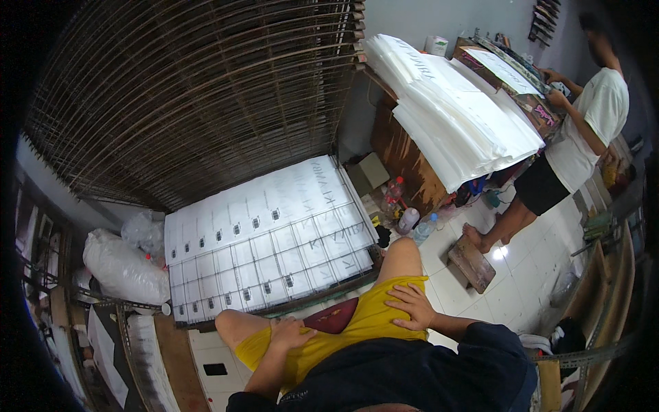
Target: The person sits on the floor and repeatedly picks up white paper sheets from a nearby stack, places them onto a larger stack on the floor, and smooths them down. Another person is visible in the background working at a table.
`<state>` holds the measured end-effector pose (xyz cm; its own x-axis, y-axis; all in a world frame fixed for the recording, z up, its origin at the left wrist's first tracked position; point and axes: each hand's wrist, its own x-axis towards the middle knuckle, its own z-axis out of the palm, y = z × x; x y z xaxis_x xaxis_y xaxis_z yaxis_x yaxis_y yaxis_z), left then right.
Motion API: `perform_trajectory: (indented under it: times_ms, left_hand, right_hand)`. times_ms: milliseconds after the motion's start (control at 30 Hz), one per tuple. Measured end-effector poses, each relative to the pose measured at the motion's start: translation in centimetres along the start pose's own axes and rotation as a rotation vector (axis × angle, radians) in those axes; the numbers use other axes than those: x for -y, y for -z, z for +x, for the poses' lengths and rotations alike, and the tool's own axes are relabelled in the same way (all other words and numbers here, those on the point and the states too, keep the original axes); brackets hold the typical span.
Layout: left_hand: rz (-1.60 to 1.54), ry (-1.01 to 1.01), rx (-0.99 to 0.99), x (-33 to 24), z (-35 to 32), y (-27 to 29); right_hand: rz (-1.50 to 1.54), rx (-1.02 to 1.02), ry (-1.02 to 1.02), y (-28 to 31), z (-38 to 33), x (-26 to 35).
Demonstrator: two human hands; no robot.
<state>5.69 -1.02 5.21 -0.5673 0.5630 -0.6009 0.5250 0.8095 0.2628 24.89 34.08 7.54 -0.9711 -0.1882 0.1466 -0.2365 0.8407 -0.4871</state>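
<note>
My left hand (290, 334) lies on my left thigh, over the yellow shorts (374, 312), holding nothing. On the other thigh my right hand (412, 307) rests flat with its fingers spread, also holding nothing. In front of my knees stands a drying rack; its lower wire shelves (261, 264) bear printed white sheets (240, 206), with part of the sheets under the wire grid. Many upper wire shelves (199, 96) are tilted up above them. Neither hand touches the rack or the sheets.
A tall stack of white sheets (460, 110) stands at the right. Beyond it a co-worker (597, 113) works at a printing table (501, 69), near a wooden stool (472, 264). Bottles (408, 220) stand by the rack. Bagged plastic (127, 264) and a phone-like dark slab (215, 369) are left.
</note>
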Motion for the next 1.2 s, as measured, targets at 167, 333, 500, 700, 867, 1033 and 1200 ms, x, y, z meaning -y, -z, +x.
perform_trajectory:
  times_ms: [167,333,500,700,867,1033,1200]
  left_hand:
    - [0.08,-0.114,0.143,-2.8,0.5,-0.5]
    - [-0.271,-0.358,0.208,-3.6,3.5,-4.3]
    - [-0.369,-0.213,0.293,-3.8,4.7,-2.8]
    - [-0.376,-0.336,0.165,-3.4,5.1,-4.1]
    - [-0.436,-0.279,0.134,-3.5,4.8,-3.4]
    - [-0.49,-0.285,0.109,-3.6,4.8,-3.3]
    - [-0.493,-0.307,0.117,-3.8,4.8,-2.7]
  right_hand:
    - [-0.002,-0.009,-0.009,-0.3,0.0,0.0]
    - [0.019,-0.036,-0.003,-0.5,0.0,-0.2]
    - [-0.011,-0.014,-0.006,-0.3,0.1,-0.3]
    - [-0.008,-0.006,0.006,-0.2,0.6,0.0]
    - [-0.008,0.004,-0.003,-0.5,0.4,-0.1]
    - [0.003,0.008,0.009,-0.4,0.5,-0.2]
    - [-0.019,0.009,0.005,-0.2,0.5,0.0]
